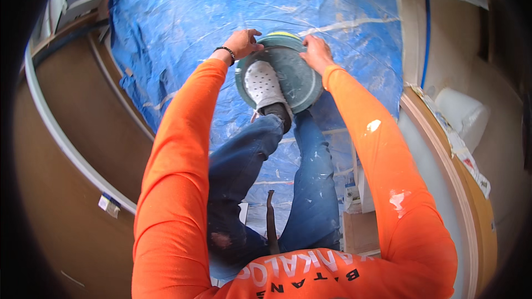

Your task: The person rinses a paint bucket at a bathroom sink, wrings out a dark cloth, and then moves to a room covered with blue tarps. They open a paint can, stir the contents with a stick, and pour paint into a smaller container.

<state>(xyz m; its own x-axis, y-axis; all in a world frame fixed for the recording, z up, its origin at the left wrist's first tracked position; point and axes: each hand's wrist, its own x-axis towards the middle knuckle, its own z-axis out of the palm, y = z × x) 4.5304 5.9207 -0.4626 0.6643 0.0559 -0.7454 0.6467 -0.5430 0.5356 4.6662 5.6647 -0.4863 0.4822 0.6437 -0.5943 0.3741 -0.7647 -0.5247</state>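
A round dark-green lid [299,80] with a raised rim and pale smears lies below me. My foot, in a white clog with holes [262,84], presses on its left part. A yellow-green edge [282,34] shows past its far side; what that belongs to is mostly hidden. My left hand [242,43], with a dark beaded bracelet at the wrist, has curled fingers at the far left rim. At the far right rim, my right hand [317,54] pinches the edge between thumb and fingers. The fingertips under the rim are hidden.
A wrinkled, paint-marked blue tarp [183,8] covers the floor. Brown panels with a pale curved edge [55,122] stand at left. On the right are a wooden ledge [443,149] and a whitish translucent container [463,113]. A wooden box [359,232] is near my right leg.
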